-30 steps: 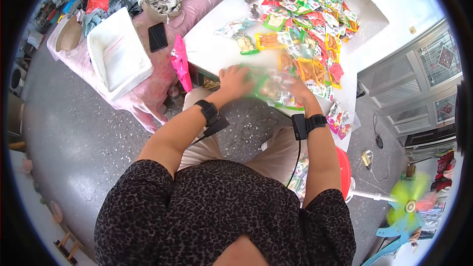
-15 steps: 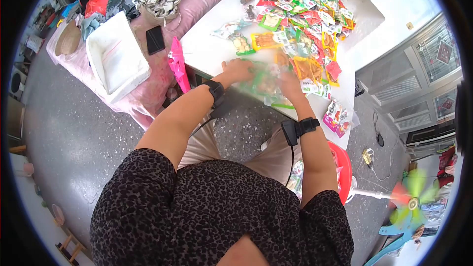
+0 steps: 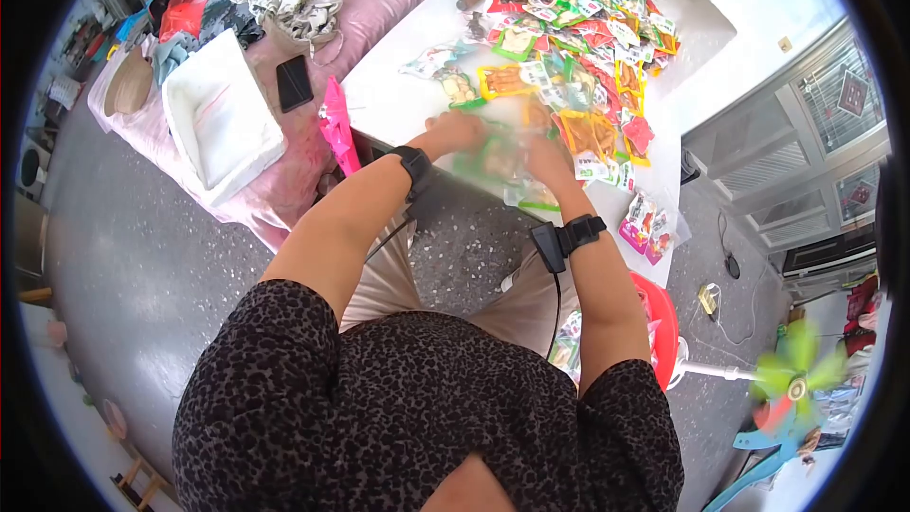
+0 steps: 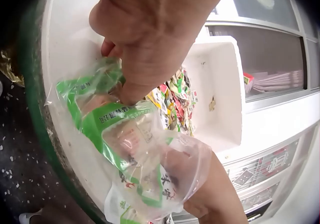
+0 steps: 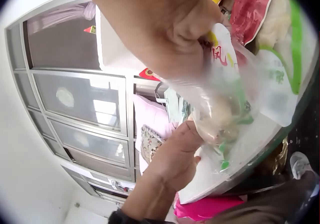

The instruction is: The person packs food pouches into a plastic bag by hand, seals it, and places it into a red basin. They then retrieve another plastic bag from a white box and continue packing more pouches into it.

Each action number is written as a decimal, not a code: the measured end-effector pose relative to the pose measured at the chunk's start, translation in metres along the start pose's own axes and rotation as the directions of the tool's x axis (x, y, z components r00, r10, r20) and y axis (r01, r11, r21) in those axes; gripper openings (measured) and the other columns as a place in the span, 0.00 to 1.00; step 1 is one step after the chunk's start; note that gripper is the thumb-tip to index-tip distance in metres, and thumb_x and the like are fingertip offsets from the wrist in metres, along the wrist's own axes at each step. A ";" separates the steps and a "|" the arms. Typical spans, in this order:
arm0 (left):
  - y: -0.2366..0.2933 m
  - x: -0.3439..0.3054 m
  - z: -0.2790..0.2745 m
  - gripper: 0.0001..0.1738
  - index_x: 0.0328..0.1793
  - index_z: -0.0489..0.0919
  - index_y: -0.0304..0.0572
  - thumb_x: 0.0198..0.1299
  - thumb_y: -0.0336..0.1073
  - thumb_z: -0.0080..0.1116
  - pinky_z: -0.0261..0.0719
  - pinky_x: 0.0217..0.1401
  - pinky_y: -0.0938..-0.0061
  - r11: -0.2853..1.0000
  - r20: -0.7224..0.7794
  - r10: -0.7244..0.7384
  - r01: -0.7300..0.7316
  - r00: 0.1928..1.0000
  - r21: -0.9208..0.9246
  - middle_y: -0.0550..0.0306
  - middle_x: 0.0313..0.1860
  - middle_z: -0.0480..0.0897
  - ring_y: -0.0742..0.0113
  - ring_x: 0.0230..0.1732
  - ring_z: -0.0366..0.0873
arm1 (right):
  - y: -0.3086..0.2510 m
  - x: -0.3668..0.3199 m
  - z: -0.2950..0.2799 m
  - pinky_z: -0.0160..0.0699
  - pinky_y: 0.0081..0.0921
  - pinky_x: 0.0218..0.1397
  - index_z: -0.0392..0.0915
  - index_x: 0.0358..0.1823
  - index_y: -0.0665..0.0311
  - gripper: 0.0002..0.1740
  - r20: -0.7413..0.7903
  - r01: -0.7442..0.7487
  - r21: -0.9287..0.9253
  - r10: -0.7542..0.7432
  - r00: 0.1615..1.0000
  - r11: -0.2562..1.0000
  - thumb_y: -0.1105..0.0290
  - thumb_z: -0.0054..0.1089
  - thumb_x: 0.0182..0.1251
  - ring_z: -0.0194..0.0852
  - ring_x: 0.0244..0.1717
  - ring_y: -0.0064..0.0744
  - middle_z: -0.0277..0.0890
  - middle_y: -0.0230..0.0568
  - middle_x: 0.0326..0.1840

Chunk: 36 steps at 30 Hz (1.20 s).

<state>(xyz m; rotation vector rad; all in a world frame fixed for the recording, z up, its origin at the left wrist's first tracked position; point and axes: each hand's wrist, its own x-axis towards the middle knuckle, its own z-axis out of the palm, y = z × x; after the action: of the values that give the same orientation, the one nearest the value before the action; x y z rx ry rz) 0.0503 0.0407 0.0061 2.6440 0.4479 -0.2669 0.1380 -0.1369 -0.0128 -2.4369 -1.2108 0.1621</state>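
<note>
Over the near edge of the white table, a clear plastic bag with green-edged snack packets in it spans both hands. My left hand grips the bag's left end with curled fingers; its green print shows close up in the left wrist view. At the other end my right hand is partly covered by the clear film. In the right wrist view, its curled fingers pinch a snack packet with a white label at the bag's mouth. The fingertips are blurred there.
A white foam box holds a heap of bright snack packets, spilling toward me. Pink packets lie at the table's right edge. A red tub stands below, near a spinning fan. Left is a bed with a foam lid and phone.
Both hands have shifted a little forward with the bag, the right one also leftward, bringing them closer together. The bag is blurred by motion throughout.
</note>
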 end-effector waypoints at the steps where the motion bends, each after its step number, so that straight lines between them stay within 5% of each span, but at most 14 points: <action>1: 0.000 -0.001 0.000 0.18 0.37 0.77 0.56 0.45 0.53 0.45 0.64 0.41 0.58 1.000 -0.015 -0.006 0.005 1.000 -0.018 0.56 0.37 0.75 0.60 0.44 0.70 | 0.002 0.003 0.004 0.67 0.36 0.40 0.71 0.38 0.65 0.14 -0.021 0.021 0.059 -0.020 1.000 0.998 0.67 0.48 0.50 0.68 0.38 0.50 0.70 0.56 0.34; 4: -0.004 0.009 0.008 0.17 0.33 0.77 0.51 0.45 0.51 0.47 0.66 0.40 0.62 0.987 -0.045 0.019 -0.026 0.999 -0.159 0.55 0.35 0.75 0.58 0.44 0.70 | -0.021 -0.009 -0.023 0.67 0.35 0.39 0.71 0.39 0.66 0.16 0.094 -0.203 0.079 0.195 0.976 0.976 0.65 0.50 0.50 0.69 0.38 0.49 0.70 0.58 0.34; 7: 0.001 -0.005 0.015 0.16 0.31 0.77 0.51 0.44 0.51 0.51 0.67 0.41 0.65 0.963 -0.495 0.054 -0.176 0.867 -0.203 0.54 0.34 0.75 0.56 0.42 0.70 | -0.027 -0.013 -0.028 0.69 0.31 0.37 0.72 0.37 0.67 0.15 0.111 -0.350 0.202 0.334 0.936 0.915 0.65 0.49 0.51 0.72 0.35 0.41 0.72 0.54 0.33; 8: 0.005 -0.006 0.020 0.16 0.32 0.77 0.50 0.44 0.51 0.52 0.67 0.42 0.64 0.954 -0.418 0.191 -0.268 0.888 -0.133 0.53 0.35 0.74 0.55 0.41 0.70 | -0.026 -0.015 -0.027 0.69 0.29 0.36 0.72 0.38 0.66 0.14 0.143 -0.368 0.320 0.339 0.930 0.873 0.66 0.49 0.52 0.72 0.35 0.38 0.72 0.51 0.33; 9: 0.012 -0.006 0.028 0.17 0.34 0.76 0.50 0.43 0.51 0.53 0.67 0.42 0.63 0.930 -0.328 0.321 -0.362 0.889 -0.071 0.53 0.35 0.74 0.55 0.41 0.70 | -0.025 -0.016 -0.027 0.69 0.28 0.35 0.72 0.38 0.65 0.14 0.177 -0.381 0.433 0.338 0.924 0.817 0.67 0.49 0.52 0.72 0.35 0.35 0.73 0.48 0.34; 12: 0.057 -0.070 0.021 0.21 0.41 0.72 0.45 0.42 0.48 0.54 0.67 0.44 0.65 0.811 -0.555 0.501 -0.584 0.664 0.035 0.51 0.35 0.73 0.54 0.39 0.70 | -0.033 -0.016 -0.026 0.70 0.26 0.34 0.71 0.41 0.64 0.13 0.273 -0.433 0.766 0.368 0.889 0.475 0.72 0.48 0.52 0.71 0.36 0.30 0.73 0.40 0.35; 13: 0.067 -0.079 0.024 0.21 0.41 0.71 0.44 0.43 0.47 0.54 0.67 0.43 0.64 0.822 -0.544 0.469 -0.569 0.696 -0.020 0.51 0.34 0.73 0.54 0.39 0.70 | -0.035 -0.017 -0.026 0.70 0.26 0.33 0.70 0.42 0.63 0.14 0.310 -0.435 0.845 0.379 0.872 0.311 0.74 0.48 0.52 0.70 0.36 0.30 0.73 0.38 0.36; 16: 0.080 -0.089 0.027 0.20 0.41 0.70 0.41 0.43 0.43 0.52 0.68 0.40 0.63 0.850 -0.493 0.375 -0.503 0.785 -0.156 0.49 0.33 0.73 0.53 0.38 0.70 | -0.032 -0.019 -0.023 0.71 0.29 0.37 0.67 0.46 0.62 0.19 0.349 -0.389 0.913 0.258 0.901 0.123 0.80 0.46 0.50 0.69 0.41 0.33 0.70 0.40 0.40; 19: 0.082 -0.084 0.025 0.17 0.38 0.70 0.40 0.44 0.43 0.50 0.69 0.38 0.62 0.893 -0.418 0.317 -0.416 0.851 -0.171 0.48 0.33 0.73 0.52 0.38 0.71 | -0.057 -0.037 -0.041 0.70 0.31 0.43 0.64 0.48 0.62 0.21 0.377 -0.391 0.920 0.325 0.867 -0.025 0.83 0.41 0.50 0.67 0.45 0.36 0.67 0.42 0.45; 22: 0.077 -0.080 0.031 0.15 0.36 0.71 0.41 0.45 0.43 0.47 0.69 0.38 0.61 0.927 -0.331 0.292 -0.350 0.897 -0.131 0.47 0.34 0.73 0.52 0.38 0.71 | -0.043 -0.036 -0.020 0.72 0.30 0.42 0.59 0.52 0.66 0.22 0.332 -0.326 0.943 0.216 0.918 -0.068 0.83 0.37 0.52 0.69 0.42 0.34 0.65 0.46 0.46; 25: 0.078 -0.087 0.022 0.14 0.35 0.72 0.42 0.46 0.42 0.45 0.70 0.38 0.62 0.930 -0.350 0.270 -0.337 0.897 -0.145 0.48 0.35 0.74 0.53 0.39 0.72 | -0.025 -0.031 0.003 0.67 0.36 0.48 0.59 0.52 0.62 0.25 0.377 -0.329 0.912 0.185 0.907 -0.245 0.86 0.37 0.49 0.64 0.48 0.39 0.65 0.44 0.47; 27: 0.075 -0.092 0.017 0.13 0.34 0.73 0.42 0.46 0.41 0.45 0.70 0.39 0.63 0.927 -0.436 0.277 -0.357 0.856 -0.112 0.49 0.36 0.75 0.54 0.39 0.72 | -0.021 -0.030 0.011 0.66 0.36 0.49 0.58 0.53 0.62 0.26 0.363 -0.322 0.914 0.148 0.920 -0.246 0.86 0.38 0.48 0.64 0.48 0.40 0.65 0.44 0.48; 34: 0.067 -0.082 0.016 0.11 0.36 0.74 0.43 0.45 0.35 0.47 0.72 0.37 0.66 0.939 -0.296 0.342 -0.335 0.892 0.076 0.49 0.35 0.75 0.56 0.38 0.74 | -0.027 -0.034 0.021 0.67 0.31 0.46 0.62 0.50 0.64 0.21 0.246 -0.175 0.937 0.216 0.945 -0.302 0.80 0.38 0.52 0.65 0.46 0.37 0.65 0.44 0.47; 36: 0.070 -0.087 0.014 0.09 0.34 0.74 0.44 0.44 0.34 0.48 0.72 0.35 0.67 0.926 -0.308 0.378 -0.360 0.873 0.116 0.50 0.34 0.75 0.57 0.37 0.74 | -0.026 -0.042 0.030 0.67 0.29 0.45 0.63 0.48 0.65 0.18 -0.041 0.007 0.990 0.239 0.970 0.143 0.79 0.38 0.53 0.66 0.44 0.36 0.66 0.43 0.45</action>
<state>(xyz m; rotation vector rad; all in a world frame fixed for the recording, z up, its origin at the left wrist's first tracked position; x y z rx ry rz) -0.0077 -0.0486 0.0438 2.7647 0.0234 0.2884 0.0846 -0.1466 -0.0324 -1.2221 -0.4372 0.5647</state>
